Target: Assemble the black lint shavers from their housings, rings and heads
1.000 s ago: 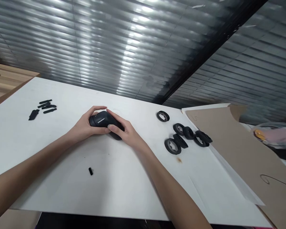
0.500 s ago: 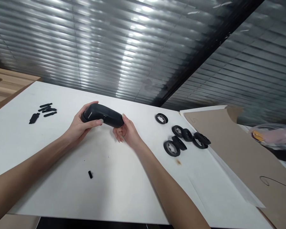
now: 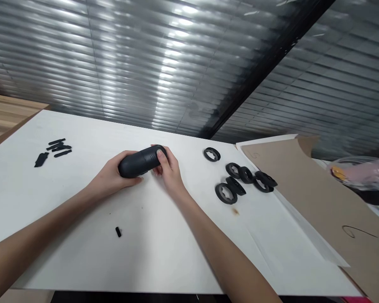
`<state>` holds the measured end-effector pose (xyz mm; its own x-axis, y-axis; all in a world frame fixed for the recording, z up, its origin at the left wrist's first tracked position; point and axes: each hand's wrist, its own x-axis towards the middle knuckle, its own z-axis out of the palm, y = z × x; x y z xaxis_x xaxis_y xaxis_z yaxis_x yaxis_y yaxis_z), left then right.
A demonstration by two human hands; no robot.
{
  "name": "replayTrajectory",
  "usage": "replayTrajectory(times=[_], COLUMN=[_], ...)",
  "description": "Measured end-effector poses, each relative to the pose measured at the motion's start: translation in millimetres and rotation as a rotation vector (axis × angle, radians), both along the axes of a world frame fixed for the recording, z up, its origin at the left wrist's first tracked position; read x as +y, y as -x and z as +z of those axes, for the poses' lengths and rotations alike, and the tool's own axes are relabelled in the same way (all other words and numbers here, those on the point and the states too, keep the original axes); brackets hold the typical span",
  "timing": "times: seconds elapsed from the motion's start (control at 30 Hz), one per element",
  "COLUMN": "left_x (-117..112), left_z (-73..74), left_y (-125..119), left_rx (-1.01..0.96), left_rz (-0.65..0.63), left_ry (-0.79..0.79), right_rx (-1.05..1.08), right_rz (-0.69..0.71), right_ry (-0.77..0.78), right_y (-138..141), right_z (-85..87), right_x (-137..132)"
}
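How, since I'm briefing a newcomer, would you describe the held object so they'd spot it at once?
Find the white table before the grey slatted wall. Toward its middle, the left hand and right hand grip the two ends of a black, rounded, elongated device. Unlike the rings at right and thin strips at left, it is bulky and hand-held.

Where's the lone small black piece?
In the head view, the small black piece lies on the white table, lower left of centre, below the left hand.

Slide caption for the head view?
Left hand and right hand grip a black device over a white table, black rings at right.
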<state>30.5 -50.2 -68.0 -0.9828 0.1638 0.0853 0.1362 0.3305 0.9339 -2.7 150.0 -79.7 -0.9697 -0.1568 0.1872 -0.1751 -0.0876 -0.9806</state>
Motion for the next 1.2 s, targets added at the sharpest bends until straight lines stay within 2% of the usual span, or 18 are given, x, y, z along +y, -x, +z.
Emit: replayTrajectory(times=[0.33, 0.47, 0.67, 1.2], left_x=[5, 7, 7, 6], left_z=[3.6, 2.0, -0.2, 3.2], left_y=[-4, -4, -3, -3], left_rx=[0.039, 0.089, 0.137, 0.125], left_rz=[-0.016, -0.019, -0.054, -0.043], left_ry=[0.025, 0.033, 0.057, 0.038], right_rx=[-0.031, 0.026, 0.127, 0.124], right_rz=[-0.028, -0.084, -0.195, -0.24], right_ry=[-0.081, -0.108, -0.241, -0.278], right_y=[0, -4, -10, -10], right_z=[-0.4, 4.8, 10.3, 11.0], right_x=[0, -1, -1, 0])
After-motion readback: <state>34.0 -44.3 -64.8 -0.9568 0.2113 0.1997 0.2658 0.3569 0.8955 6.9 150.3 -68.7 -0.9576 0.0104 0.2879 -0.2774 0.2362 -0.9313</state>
